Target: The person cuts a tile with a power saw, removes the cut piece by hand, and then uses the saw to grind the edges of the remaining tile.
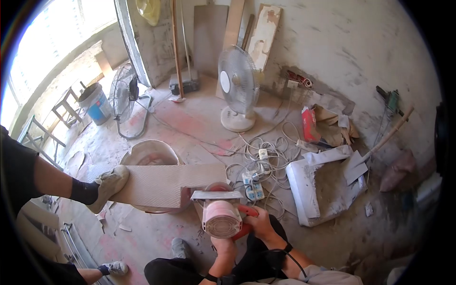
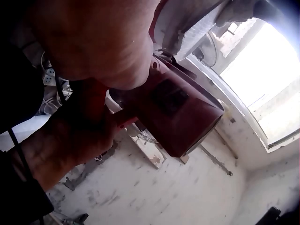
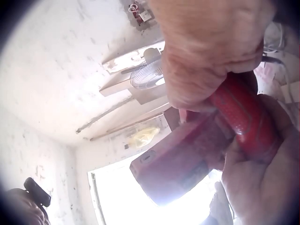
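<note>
A red circular saw (image 1: 222,218) with a metal base plate stands at the right end of a textured board (image 1: 152,183). My right hand (image 1: 261,224) grips its red rear handle. Lower down, my left hand (image 1: 224,247) holds the saw from below, its fingers partly hidden. The left wrist view has my left hand (image 2: 98,42) close up beside the dark red motor housing (image 2: 183,112). In the right wrist view, my right hand (image 3: 211,51) is above the red handle (image 3: 248,122), with my left hand (image 3: 267,183) around its lower part. Another person's shoe (image 1: 111,186) presses on the board.
Under the board is a round bucket (image 1: 152,151). Tangled cables and a power strip (image 1: 252,185) lie right of the saw, beside a white foam box (image 1: 304,190). Two fans, one white (image 1: 238,118), stand farther back. My shoe (image 1: 180,248) is below the board.
</note>
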Motion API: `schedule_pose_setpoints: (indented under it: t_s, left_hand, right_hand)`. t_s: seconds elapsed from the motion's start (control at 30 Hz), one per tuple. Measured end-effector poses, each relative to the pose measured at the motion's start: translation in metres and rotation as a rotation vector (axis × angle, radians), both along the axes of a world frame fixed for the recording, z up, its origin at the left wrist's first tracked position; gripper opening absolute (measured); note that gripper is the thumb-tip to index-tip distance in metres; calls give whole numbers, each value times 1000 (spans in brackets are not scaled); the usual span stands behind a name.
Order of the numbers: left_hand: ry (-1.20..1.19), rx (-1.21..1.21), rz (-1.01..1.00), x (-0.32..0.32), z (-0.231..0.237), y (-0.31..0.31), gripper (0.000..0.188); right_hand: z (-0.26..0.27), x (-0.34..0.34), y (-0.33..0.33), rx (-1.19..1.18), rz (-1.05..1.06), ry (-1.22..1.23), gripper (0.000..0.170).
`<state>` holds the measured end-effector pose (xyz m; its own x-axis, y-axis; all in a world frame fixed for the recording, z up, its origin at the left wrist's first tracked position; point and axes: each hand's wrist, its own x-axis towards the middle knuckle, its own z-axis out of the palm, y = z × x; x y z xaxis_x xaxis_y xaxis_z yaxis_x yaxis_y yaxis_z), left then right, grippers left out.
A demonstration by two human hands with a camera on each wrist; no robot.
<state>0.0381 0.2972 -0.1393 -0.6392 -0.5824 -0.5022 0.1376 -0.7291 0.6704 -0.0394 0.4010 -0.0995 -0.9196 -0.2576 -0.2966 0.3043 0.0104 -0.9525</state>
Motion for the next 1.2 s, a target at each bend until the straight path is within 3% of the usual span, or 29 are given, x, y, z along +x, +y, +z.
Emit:
schedule_pose_setpoints:
  t_s: [0.23, 0.33, 0.43, 0.57, 1.07, 1.2]
  left_hand:
    - [37, 80, -18, 1, 27, -7, 38]
    - [75, 73, 1, -1, 24, -8, 37]
    - [-53, -91, -1, -3, 5, -6, 38]
    - [22, 8, 50, -8, 2, -2, 40]
    - [53, 132, 76, -15, 32, -6, 37]
    - [30, 129, 44, -15, 56, -8, 36]
  right_hand:
    - [-1, -6, -5, 178, 112, 123, 26]
    - [4, -9, -10, 125, 109, 105, 27]
    - [-8, -13, -9, 71, 66, 64, 29]
    - [-3, -22, -7, 161, 114, 104, 35]
    - [24, -34, -25, 263, 162, 158, 17]
    - [6, -41, -22, 274, 190, 189, 20]
